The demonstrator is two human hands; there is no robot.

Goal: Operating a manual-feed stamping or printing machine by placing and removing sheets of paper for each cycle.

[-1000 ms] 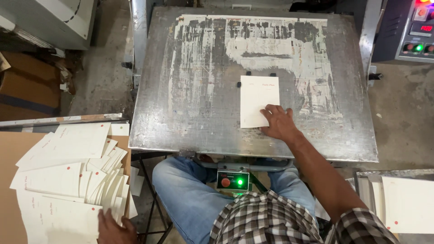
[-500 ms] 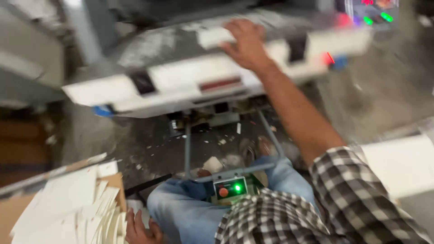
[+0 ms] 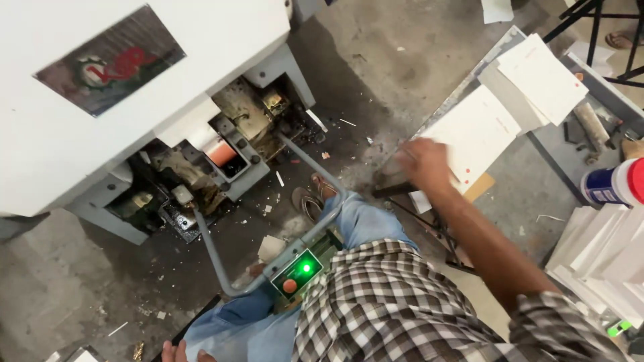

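My view has swung away from the flat metal bed where my right hand pressed a white card a second ago; the press now stands closed and tilted at my left, its white cover filling that side. My right hand has crossed to the side table, where it rests on the near edge of a white card. It is blurred, so I cannot tell whether the fingers pinch the sheet or lie flat. I judge the pressed card is being laid off on this stack. My left hand shows only at the bottom edge, low by my thigh; its grip is hidden.

More cards overlap beyond the first, near the table edge. A blue and white can lies well to the right, and a packed white stack crowds my elbow. Between my knees sits the control box with its green lamp, on a grey tube. Open floor lies ahead of the table.
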